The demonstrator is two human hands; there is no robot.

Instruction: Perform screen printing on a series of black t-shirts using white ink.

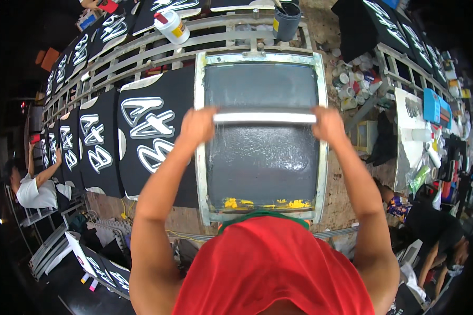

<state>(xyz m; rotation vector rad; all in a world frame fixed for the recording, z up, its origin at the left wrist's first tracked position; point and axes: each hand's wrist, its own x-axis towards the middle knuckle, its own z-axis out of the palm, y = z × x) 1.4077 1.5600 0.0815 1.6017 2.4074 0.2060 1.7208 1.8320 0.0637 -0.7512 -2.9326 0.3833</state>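
A long, pale squeegee [265,117] lies crosswise over the upper half of a screen-printing frame [200,173]. My left hand [197,126] is closed around its left end, and my right hand [329,127] grips the right end. Both hands are slightly smeared by motion. Below the squeegee, the dark grey mesh [260,176] looks wet and shiny; above it the surface is duller. Yellow smears [297,203] sit along the frame's near edge. Beside the frame on the left lies a black fabric piece [157,126] printed with white lettering; part of it is hidden by my left arm.
Beyond the frame, a white tub [172,29] and a dark bucket [287,23] stand on the metal rack [215,39]. Printed black pieces line the left. Used cups [352,86] are heaped on the right. One person [39,189] works at far left, another [441,231] at lower right.
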